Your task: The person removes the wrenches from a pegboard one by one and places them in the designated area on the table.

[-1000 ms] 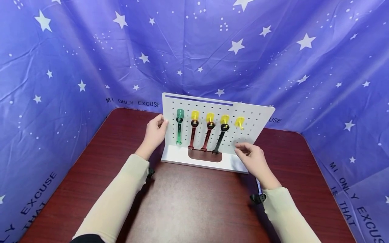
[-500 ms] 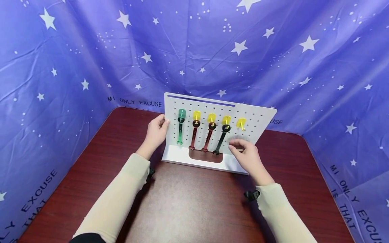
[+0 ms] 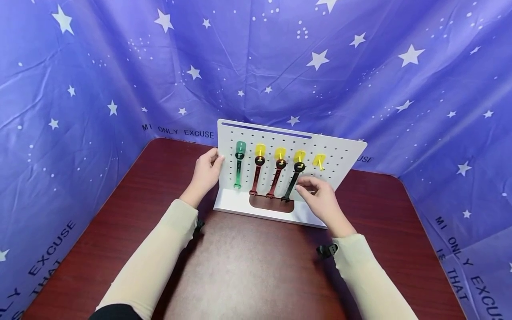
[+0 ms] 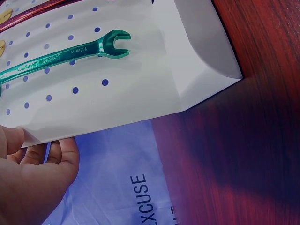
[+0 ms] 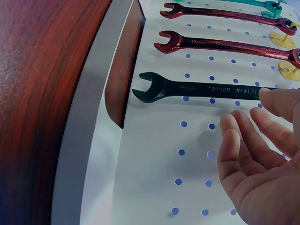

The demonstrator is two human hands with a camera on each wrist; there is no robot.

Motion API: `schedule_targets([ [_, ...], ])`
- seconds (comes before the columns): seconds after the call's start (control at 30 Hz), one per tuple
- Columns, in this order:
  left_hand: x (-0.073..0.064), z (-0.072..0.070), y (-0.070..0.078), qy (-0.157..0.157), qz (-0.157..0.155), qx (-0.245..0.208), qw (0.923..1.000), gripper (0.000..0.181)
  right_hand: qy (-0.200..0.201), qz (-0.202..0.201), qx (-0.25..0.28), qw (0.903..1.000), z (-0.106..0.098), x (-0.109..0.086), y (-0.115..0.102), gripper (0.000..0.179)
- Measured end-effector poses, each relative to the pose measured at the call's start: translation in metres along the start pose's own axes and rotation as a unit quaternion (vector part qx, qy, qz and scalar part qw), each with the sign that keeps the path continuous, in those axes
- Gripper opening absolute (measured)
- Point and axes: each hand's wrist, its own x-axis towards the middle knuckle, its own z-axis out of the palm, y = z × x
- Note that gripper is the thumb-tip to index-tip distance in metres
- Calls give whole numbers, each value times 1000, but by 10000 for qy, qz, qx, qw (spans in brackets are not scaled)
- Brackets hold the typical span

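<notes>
White was the pegboard (image 3: 336, 155), which stood up from its own base (image 3: 232, 201) on the dark red table (image 3: 240, 262); that broad foot was, I judged, there to keep it from tipping. My left hand (image 3: 207, 172) pinched its left edge, thumb on the front and fingers behind, probably to steady it against a tug, and off to the side of the hanging row. My right hand (image 3: 322, 195) had closed on nothing: its fingers were loosely bent at the shaft of the dark wrench (image 3: 291, 186), a bend that seemed suited to so slim a bar. One digit overlapped that shaft, though I could not tell whether it touched. The wrenches hung ring end up, since a ring slips over a peg and weight then draws the shaft down: the green wrench (image 4: 61, 57) on a green hook (image 3: 241, 146), then a red wrench (image 3: 256, 180), a second red wrench (image 3: 274, 182) and the dark one, on yellow hooks. Their spacing, I thought, gave fingers room between neighbours. One more yellow hook (image 3: 319, 161) stuck out to the right of the dark wrench.
</notes>
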Motion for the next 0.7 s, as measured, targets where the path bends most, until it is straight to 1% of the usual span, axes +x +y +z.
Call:
schedule_targets([
  [0.27,2,1,0,-90,-50,-46,9999,17,-67,-102,-70,9999,0,3,1,15],
  [0.4,2,1,-1,-25,-48,-38,10000,16,-65,-152,-66,9998,3,5,2,12],
  [0.53,2,0,-1,58,45,-4,10000,14,-69,-259,10,9996,6,7,1,10],
  [0.7,1,1,-3,55,55,-26,10000,14,-69,-294,55,9995,8,9,0,8],
])
